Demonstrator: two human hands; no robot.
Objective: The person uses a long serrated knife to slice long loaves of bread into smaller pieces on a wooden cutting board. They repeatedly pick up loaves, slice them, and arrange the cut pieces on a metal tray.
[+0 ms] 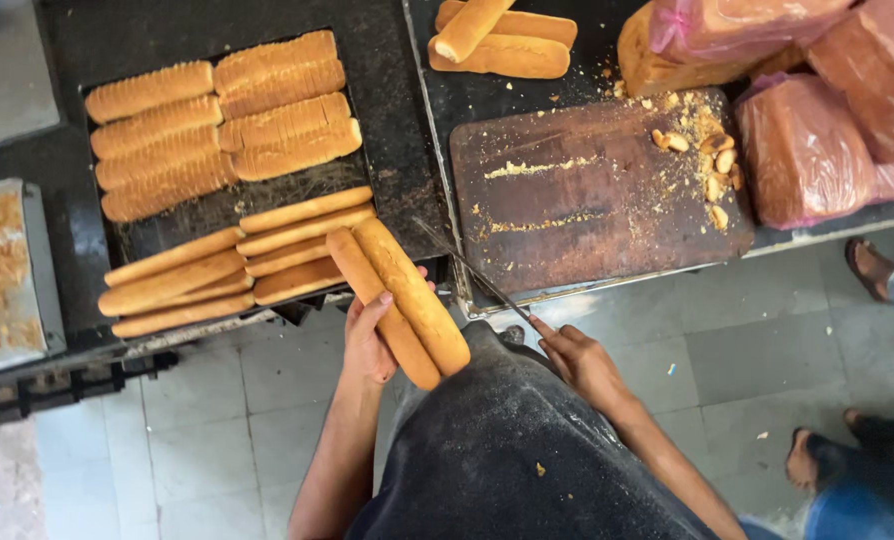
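The left hand [367, 345] is closed around two long bread rolls [402, 300], thumb lying over the nearer one and palm beneath both; they lie side by side, touching, and slant away from the hand toward the griddle. The right hand [579, 362] grips the handle of a thin knife [472, 270], fingers wrapped narrowly round it; the blade runs up and away from that hand, toward the left, its tip over the gap between the two work surfaces and near the far end of the held rolls, though I cannot tell whether it touches them.

Beyond the left hand lies a dark griddle [387, 120]. On it, just past the held rolls, is a row of whole rolls [237, 265] packed side by side; farther off sit split rolls [222, 120], cut faces up and ridged, in two close groups.

Beyond the right hand is a worn brown cutting board [587, 210] on a dark tabletop [447, 110], streaked with lines of crumbs. At its far corner, away from both hands, lies a small heap of cut bread ends [712, 165]. Past the board a few more rolls [502, 40] are stacked, one laid across the others. To the outside of the right hand, well apart, stand loaves wrapped in pinkish plastic bags [817, 140].

Below the hands is the person's dark apron [507, 440] and a grey tiled floor [747, 350]. Other people's sandalled feet [872, 270] show at the far edge beyond the right hand.
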